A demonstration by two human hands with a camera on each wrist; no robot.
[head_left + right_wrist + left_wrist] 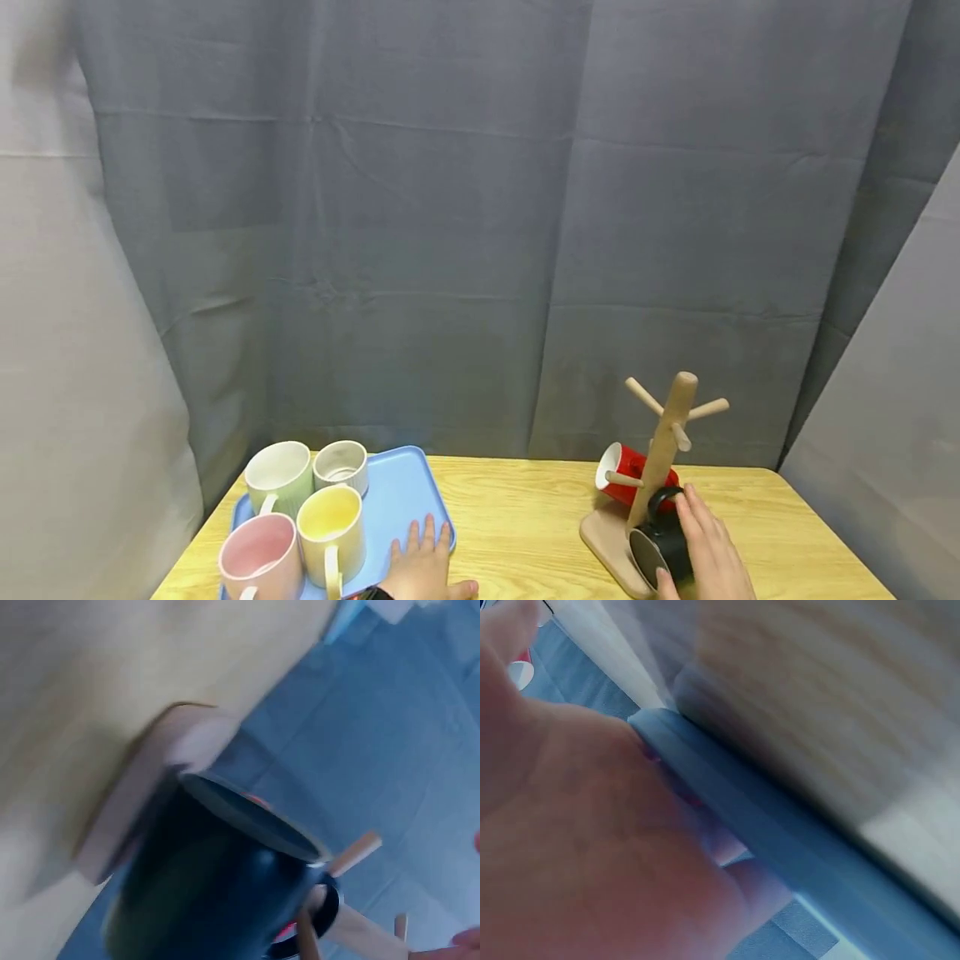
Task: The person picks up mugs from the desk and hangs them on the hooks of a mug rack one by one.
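On a wooden mug tree (660,467) at the right, a black mug (671,546) hangs tilted, its mouth facing down and left. Its handle (328,907) overlaps the wooden pegs in the right wrist view. My right hand (711,546) is beside this mug, fingers extended near the handle and thumb by the lower rim; the fingertips appear apart from the mug in the right wrist view. Behind the post hangs a red mug (628,467) with a white inside. My left hand (423,571) lies with spread fingers at the right edge of a blue tray (401,483).
Several mugs stand on the tray's left part: a pale green mug (281,475), a white cup (342,467), a yellow mug (330,533) and a pink mug (262,562). Grey curtains (450,250) close off the back of the wooden table (517,508).
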